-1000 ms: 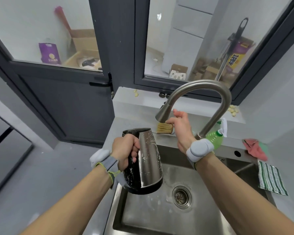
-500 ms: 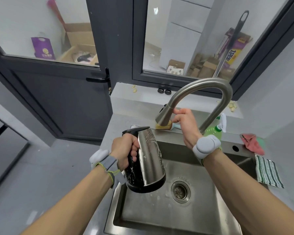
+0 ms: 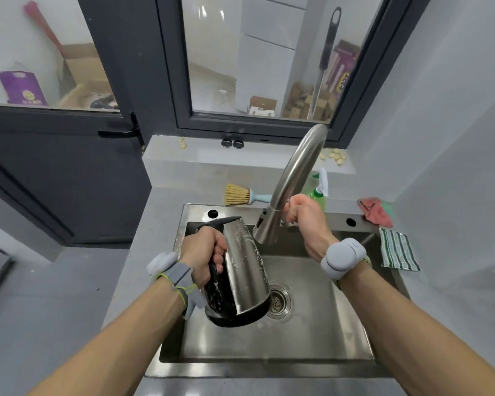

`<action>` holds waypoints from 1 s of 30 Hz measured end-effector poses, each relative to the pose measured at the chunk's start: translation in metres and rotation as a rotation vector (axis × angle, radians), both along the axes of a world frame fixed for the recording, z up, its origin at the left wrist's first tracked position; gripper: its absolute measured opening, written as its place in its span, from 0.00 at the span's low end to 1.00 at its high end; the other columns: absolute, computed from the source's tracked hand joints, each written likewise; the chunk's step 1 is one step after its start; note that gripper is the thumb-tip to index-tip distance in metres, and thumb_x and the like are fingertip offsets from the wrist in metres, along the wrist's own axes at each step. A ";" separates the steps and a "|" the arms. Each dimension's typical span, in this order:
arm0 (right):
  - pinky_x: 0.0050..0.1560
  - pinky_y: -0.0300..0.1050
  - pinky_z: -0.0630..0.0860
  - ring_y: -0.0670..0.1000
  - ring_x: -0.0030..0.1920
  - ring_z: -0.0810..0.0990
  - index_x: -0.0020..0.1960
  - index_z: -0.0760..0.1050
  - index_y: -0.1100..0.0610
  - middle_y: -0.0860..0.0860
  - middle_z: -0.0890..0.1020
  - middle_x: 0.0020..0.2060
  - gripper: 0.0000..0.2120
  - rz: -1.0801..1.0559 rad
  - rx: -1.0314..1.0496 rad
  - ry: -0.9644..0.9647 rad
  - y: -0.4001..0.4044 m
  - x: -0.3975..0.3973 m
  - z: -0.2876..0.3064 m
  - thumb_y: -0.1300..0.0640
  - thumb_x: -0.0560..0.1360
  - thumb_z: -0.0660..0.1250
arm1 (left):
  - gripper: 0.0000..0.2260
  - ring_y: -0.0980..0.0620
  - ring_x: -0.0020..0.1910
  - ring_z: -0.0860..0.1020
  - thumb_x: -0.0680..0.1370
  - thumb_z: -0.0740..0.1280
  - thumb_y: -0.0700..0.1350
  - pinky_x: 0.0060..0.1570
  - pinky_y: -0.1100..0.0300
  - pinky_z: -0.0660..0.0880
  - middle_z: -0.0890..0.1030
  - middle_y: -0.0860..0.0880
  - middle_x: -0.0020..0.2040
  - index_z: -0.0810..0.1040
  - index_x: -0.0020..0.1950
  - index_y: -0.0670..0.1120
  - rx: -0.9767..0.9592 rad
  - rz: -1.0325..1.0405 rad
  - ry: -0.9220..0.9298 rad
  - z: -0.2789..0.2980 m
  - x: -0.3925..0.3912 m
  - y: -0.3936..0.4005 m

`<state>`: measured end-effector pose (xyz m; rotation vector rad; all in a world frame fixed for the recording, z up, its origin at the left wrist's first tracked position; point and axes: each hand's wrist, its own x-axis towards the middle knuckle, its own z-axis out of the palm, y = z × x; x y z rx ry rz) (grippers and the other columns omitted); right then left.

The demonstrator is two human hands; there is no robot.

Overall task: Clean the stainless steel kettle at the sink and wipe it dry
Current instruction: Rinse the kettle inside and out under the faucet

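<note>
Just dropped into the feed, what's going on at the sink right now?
A person is washing a stainless steel kettle. The left hand grips its black handle and holds it tilted over the sink, with soapy streaks on its side. The right hand grips the faucet just above the spray head, which sits by the kettle's top. No water is visibly running. A brush lies behind the sink, and a striped cloth to its right.
</note>
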<state>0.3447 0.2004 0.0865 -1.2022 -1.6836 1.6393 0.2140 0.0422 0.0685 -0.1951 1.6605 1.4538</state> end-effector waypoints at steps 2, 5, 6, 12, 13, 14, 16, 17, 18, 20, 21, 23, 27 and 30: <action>0.41 0.47 0.67 0.36 0.28 0.77 0.30 0.63 0.54 0.49 0.72 0.30 0.17 0.031 -0.009 -0.001 0.005 0.012 0.002 0.76 0.61 0.58 | 0.17 0.51 0.20 0.57 0.62 0.61 0.31 0.25 0.64 0.59 0.63 0.48 0.23 0.68 0.15 0.47 -0.003 -0.009 0.000 0.000 0.012 0.007; 0.40 0.45 0.67 0.36 0.31 0.80 0.31 0.64 0.56 0.47 0.73 0.28 0.17 0.087 -0.033 0.007 0.016 0.027 0.003 0.77 0.63 0.58 | 0.16 0.52 0.19 0.57 0.62 0.61 0.31 0.25 0.64 0.59 0.63 0.48 0.24 0.68 0.17 0.46 -0.002 -0.001 -0.012 0.001 0.028 0.016; 0.41 0.44 0.67 0.38 0.35 0.82 0.31 0.65 0.56 0.48 0.75 0.29 0.17 0.093 -0.058 0.027 0.021 0.031 0.001 0.77 0.63 0.57 | 0.15 0.52 0.20 0.57 0.62 0.60 0.31 0.25 0.64 0.59 0.63 0.48 0.24 0.68 0.17 0.46 -0.003 0.005 -0.011 0.002 0.033 0.019; 0.52 0.41 0.73 0.52 0.60 0.81 0.40 0.66 0.57 0.55 0.85 0.54 0.16 0.032 -0.111 0.009 0.041 0.046 -0.018 0.78 0.67 0.55 | 0.18 0.51 0.22 0.57 0.63 0.60 0.31 0.26 0.63 0.59 0.63 0.48 0.26 0.68 0.15 0.47 -0.022 0.022 -0.012 -0.001 0.050 0.030; 0.55 0.42 0.74 0.53 0.61 0.80 0.41 0.66 0.57 0.55 0.84 0.56 0.16 0.029 -0.105 -0.017 0.046 0.047 -0.023 0.78 0.68 0.54 | 0.18 0.51 0.21 0.57 0.63 0.60 0.31 0.26 0.63 0.59 0.63 0.48 0.26 0.68 0.15 0.47 -0.024 0.031 -0.011 -0.002 0.052 0.031; 0.59 0.45 0.74 0.53 0.62 0.79 0.41 0.66 0.57 0.55 0.84 0.58 0.15 0.033 -0.093 -0.048 0.051 0.047 -0.028 0.77 0.69 0.55 | 0.18 0.51 0.21 0.57 0.63 0.60 0.31 0.26 0.63 0.59 0.63 0.48 0.26 0.67 0.15 0.47 -0.028 0.038 -0.008 -0.003 0.054 0.032; 0.66 0.54 0.74 0.54 0.63 0.79 0.44 0.67 0.56 0.52 0.83 0.59 0.14 0.062 -0.053 -0.125 0.060 0.045 -0.037 0.75 0.71 0.56 | 0.17 0.51 0.22 0.57 0.62 0.61 0.31 0.25 0.63 0.59 0.62 0.48 0.26 0.67 0.15 0.47 -0.039 0.054 -0.003 -0.006 0.057 0.033; 0.67 0.56 0.73 0.54 0.63 0.79 0.45 0.68 0.55 0.51 0.83 0.59 0.13 0.085 -0.035 -0.155 0.065 0.043 -0.041 0.73 0.73 0.57 | 0.17 0.50 0.22 0.57 0.61 0.61 0.32 0.25 0.62 0.59 0.62 0.48 0.26 0.67 0.15 0.48 -0.047 0.063 0.001 -0.008 0.057 0.034; 0.67 0.57 0.73 0.54 0.63 0.79 0.46 0.68 0.54 0.49 0.82 0.60 0.13 0.112 -0.025 -0.177 0.069 0.041 -0.045 0.72 0.74 0.59 | 0.17 0.50 0.22 0.57 0.61 0.61 0.32 0.25 0.62 0.60 0.63 0.48 0.26 0.67 0.15 0.48 -0.055 0.070 0.006 -0.011 0.059 0.034; 0.67 0.59 0.73 0.55 0.63 0.79 0.48 0.68 0.53 0.47 0.79 0.61 0.12 0.161 -0.012 -0.213 0.075 0.035 -0.052 0.70 0.75 0.61 | 0.16 0.50 0.22 0.57 0.61 0.61 0.32 0.24 0.61 0.60 0.62 0.48 0.26 0.67 0.16 0.48 -0.066 0.078 0.010 -0.015 0.060 0.034; 0.67 0.59 0.73 0.55 0.63 0.78 0.49 0.68 0.53 0.47 0.79 0.62 0.12 0.187 -0.006 -0.236 0.078 0.032 -0.057 0.70 0.75 0.62 | 0.15 0.50 0.22 0.57 0.60 0.61 0.32 0.24 0.61 0.60 0.62 0.48 0.26 0.67 0.17 0.49 -0.069 0.082 0.005 -0.017 0.061 0.034; 0.67 0.60 0.72 0.55 0.63 0.78 0.50 0.68 0.53 0.48 0.78 0.63 0.12 0.224 0.002 -0.279 0.084 0.027 -0.066 0.69 0.75 0.63 | 0.11 0.50 0.22 0.57 0.57 0.62 0.33 0.24 0.61 0.59 0.62 0.48 0.26 0.65 0.21 0.48 -0.064 0.093 -0.009 -0.019 0.063 0.034; 0.66 0.60 0.73 0.56 0.62 0.78 0.48 0.67 0.53 0.51 0.79 0.61 0.12 0.242 0.023 -0.302 0.093 0.017 -0.078 0.69 0.76 0.64 | 0.10 0.50 0.22 0.56 0.53 0.62 0.35 0.23 0.61 0.60 0.61 0.48 0.26 0.64 0.23 0.48 -0.055 0.121 -0.032 -0.026 0.067 0.034; 0.64 0.60 0.75 0.57 0.60 0.80 0.45 0.67 0.52 0.51 0.81 0.58 0.12 0.242 0.053 -0.310 0.099 0.014 -0.081 0.68 0.76 0.63 | 0.10 0.50 0.21 0.57 0.53 0.62 0.35 0.23 0.61 0.60 0.62 0.48 0.26 0.64 0.20 0.49 -0.069 0.133 -0.037 -0.031 0.072 0.034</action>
